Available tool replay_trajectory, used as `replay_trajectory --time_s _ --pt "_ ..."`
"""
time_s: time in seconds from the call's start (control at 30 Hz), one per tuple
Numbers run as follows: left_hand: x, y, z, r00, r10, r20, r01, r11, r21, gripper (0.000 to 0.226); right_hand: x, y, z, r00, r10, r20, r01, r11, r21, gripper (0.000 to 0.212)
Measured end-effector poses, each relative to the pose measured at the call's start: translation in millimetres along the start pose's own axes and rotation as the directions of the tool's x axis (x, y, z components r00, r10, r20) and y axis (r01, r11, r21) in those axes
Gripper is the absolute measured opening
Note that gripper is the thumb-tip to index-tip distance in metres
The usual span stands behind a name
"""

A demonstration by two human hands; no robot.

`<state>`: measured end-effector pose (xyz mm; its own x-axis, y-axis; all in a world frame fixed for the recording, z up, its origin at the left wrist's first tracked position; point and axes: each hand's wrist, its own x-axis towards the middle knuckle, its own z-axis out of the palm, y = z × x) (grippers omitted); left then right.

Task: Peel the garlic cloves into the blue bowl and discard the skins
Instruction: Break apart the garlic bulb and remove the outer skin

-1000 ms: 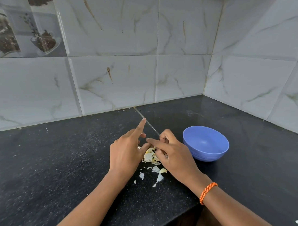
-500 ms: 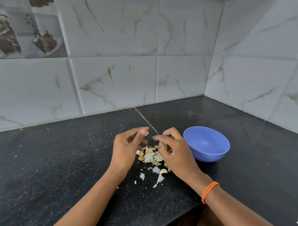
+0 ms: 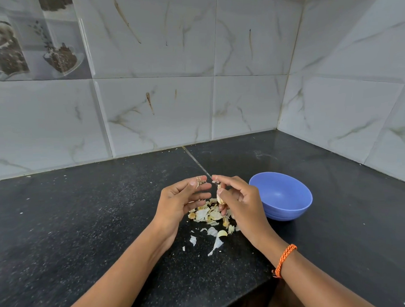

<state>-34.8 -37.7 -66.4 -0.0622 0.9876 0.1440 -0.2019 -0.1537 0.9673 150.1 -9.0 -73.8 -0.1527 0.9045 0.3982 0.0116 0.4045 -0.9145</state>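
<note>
A pile of pale garlic skins and bits [image 3: 208,215] lies on the black counter between my hands. My right hand [image 3: 240,200] is raised above the pile and pinches a garlic clove [image 3: 219,196] between thumb and fingers. My left hand [image 3: 180,200] hovers just left of it, with a scrap of dry skin [image 3: 200,181] stuck between its fingertips. The blue bowl [image 3: 288,210] stands directly right of my right hand, and its visible inside looks bare. More loose skin flakes [image 3: 217,241] lie nearer the counter's front edge.
The black stone counter [image 3: 84,226] runs into a corner of white marbled wall tiles [image 3: 161,113] behind and to the right. Its front edge drops off near my forearms at the bottom. An orange cord bracelet [image 3: 284,259] is on my right wrist.
Both hands have lifted off the pile. My right hand has come up with a clove in it, and my left fingers have drawn apart from it with a scrap of skin.
</note>
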Motion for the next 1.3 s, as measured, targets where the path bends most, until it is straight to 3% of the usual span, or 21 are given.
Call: replay_trajectory --time_s 0.1,0.2,0.3,0.63,0.9,1.07,1.2,1.3 --pt "-1.2 0.5 1.7 1.0 0.0 0.021 0.001 1.0 -0.029 0.029 -0.6 -5.6 -0.9 0.992 0.099 0.082 -0.114 0.974 0.198 0.041" --pt "-1.6 2.6 4.8 0.999 -0.007 0.042 0.011 0.997 -0.073 0.036 -2.8 -8.8 1.4 0.97 0.131 0.203 -0.184 0.945 0.269 0.046" --pt "0.4 1.7 4.2 1.0 0.003 0.026 -0.001 0.996 -0.09 0.036 -4.3 -9.5 2.4 0.955 0.142 0.262 -0.191 0.967 0.171 0.051" --pt "0.4 2.2 1.2 0.999 0.026 -0.039 -0.026 1.0 -0.013 0.031 -4.0 -2.0 -0.3 0.972 0.085 0.217 -0.049 0.984 -0.169 0.056" --pt "0.3 3.6 -0.9 0.995 0.078 -0.066 -0.073 0.995 0.065 0.031 -4.1 -1.4 -1.2 0.984 0.054 0.172 -0.008 0.967 -0.256 0.057" --pt "1.7 4.5 -1.8 0.976 0.204 -0.08 -0.179 0.954 0.24 0.031 -3.5 -4.7 -2.8 0.976 0.087 0.198 -0.056 0.986 -0.159 0.06" --pt "1.2 2.3 -3.7 0.948 0.316 -0.025 -0.274 0.856 0.439 0.039 -4.4 -6.0 -3.7 0.981 0.032 0.19 0.009 0.977 -0.212 0.043" --pt "0.9 0.8 -4.0 0.944 0.329 -0.027 -0.28 0.841 0.463 0.038 -5.6 -5.4 -1.9 0.987 -0.015 0.159 0.056 0.965 -0.257 0.028"
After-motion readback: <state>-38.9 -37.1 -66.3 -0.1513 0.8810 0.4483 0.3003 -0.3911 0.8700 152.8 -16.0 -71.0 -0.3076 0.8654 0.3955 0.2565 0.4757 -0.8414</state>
